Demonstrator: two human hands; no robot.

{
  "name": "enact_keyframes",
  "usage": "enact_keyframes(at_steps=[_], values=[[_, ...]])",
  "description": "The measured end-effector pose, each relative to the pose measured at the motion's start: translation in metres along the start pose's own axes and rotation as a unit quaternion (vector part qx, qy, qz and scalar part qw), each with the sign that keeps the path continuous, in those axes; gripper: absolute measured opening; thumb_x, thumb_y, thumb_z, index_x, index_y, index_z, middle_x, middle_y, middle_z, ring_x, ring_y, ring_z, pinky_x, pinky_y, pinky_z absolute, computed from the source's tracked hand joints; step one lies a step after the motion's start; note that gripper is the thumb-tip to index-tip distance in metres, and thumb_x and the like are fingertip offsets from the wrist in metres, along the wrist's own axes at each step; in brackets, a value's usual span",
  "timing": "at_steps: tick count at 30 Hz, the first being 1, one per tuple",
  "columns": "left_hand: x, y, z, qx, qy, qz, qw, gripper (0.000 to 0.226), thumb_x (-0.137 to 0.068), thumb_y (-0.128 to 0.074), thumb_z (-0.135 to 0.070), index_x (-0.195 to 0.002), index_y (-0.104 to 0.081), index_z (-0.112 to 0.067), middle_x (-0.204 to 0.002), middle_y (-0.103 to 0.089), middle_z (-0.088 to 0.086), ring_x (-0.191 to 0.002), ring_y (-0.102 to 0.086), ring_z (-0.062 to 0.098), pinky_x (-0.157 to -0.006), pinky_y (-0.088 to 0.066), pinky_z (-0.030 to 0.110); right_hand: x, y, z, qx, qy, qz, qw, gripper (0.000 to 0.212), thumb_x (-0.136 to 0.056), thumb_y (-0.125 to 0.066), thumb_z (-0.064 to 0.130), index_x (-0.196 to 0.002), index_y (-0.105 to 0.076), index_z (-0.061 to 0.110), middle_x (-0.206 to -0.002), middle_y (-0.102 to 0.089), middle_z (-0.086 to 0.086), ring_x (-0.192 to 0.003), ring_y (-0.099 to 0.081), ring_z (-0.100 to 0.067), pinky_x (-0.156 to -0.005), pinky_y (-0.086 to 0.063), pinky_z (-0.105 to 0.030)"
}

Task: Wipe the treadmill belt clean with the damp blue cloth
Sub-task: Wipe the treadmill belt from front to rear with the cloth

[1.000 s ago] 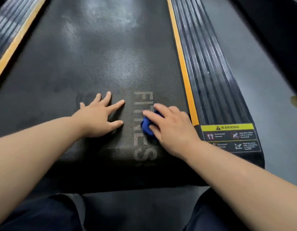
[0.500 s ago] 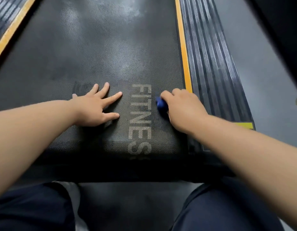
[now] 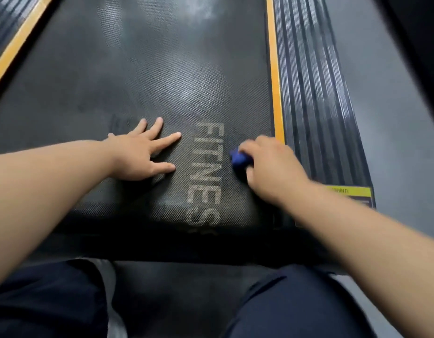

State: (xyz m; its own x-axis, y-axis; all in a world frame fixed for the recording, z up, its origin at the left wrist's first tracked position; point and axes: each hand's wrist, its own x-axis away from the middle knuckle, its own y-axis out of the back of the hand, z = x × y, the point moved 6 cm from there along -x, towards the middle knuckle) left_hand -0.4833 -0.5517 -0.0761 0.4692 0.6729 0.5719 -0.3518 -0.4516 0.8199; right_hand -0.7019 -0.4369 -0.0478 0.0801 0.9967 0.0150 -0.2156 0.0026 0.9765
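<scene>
The black textured treadmill belt runs away from me, with pale "FITNES" lettering near its rear end. My left hand lies flat on the belt with fingers spread, left of the lettering. My right hand grips a bunched blue cloth and presses it on the belt just right of the lettering, close to the yellow edge stripe. Most of the cloth is hidden under the curled fingers.
A ribbed side rail with a yellow stripe borders the belt on the right, carrying a yellow warning label. A second yellow stripe runs along the left. Grey floor lies beyond. My dark-trousered knees are below.
My right hand slid the cloth from the lettering rightward to near the yellow stripe. The view shifted forward over the belt's end. My left hand stayed flat in place.
</scene>
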Motion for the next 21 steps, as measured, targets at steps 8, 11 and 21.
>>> enact_keyframes(at_steps=[8, 11, 21], values=[[-0.003, 0.007, 0.001, 0.023, -0.004, 0.029, 0.999, 0.078, -0.078, -0.041, -0.076, -0.135, 0.011, -0.064, -0.155, 0.023, -0.014, -0.145, 0.015, 0.019, -0.116, -0.015, 0.052, -0.040, 0.005, -0.016, 0.046, -0.012, 0.007, 0.999, 0.031, -0.088, -0.049, 0.020, -0.117, -0.055, 0.028, -0.116, -0.054, -0.003, -0.110, -0.047, -0.029, -0.087, -0.038, -0.038], [-0.004, 0.008, 0.002, 0.016, -0.011, 0.020, 1.000, 0.079, -0.077, -0.042, -0.076, -0.137, 0.008, -0.062, -0.155, 0.022, -0.014, -0.146, 0.013, 0.019, -0.117, -0.015, 0.047, -0.055, 0.003, -0.028, 0.042, -0.059, -0.023, 0.997, 0.031, -0.089, -0.048, 0.017, -0.117, -0.055, 0.028, -0.114, -0.055, -0.004, -0.108, -0.049, -0.030, -0.084, -0.037, -0.038], [-0.004, 0.011, 0.003, 0.039, -0.018, 0.024, 0.999, 0.081, -0.078, -0.046, -0.074, -0.139, 0.005, -0.061, -0.156, 0.022, -0.012, -0.145, 0.014, 0.020, -0.115, -0.019, 0.053, 0.006, -0.011, 0.012, -0.075, 0.033, -0.046, 0.996, 0.033, -0.075, -0.056, 0.015, -0.105, -0.064, 0.026, -0.098, -0.061, -0.001, -0.090, -0.053, -0.032, -0.075, -0.046, -0.042]])
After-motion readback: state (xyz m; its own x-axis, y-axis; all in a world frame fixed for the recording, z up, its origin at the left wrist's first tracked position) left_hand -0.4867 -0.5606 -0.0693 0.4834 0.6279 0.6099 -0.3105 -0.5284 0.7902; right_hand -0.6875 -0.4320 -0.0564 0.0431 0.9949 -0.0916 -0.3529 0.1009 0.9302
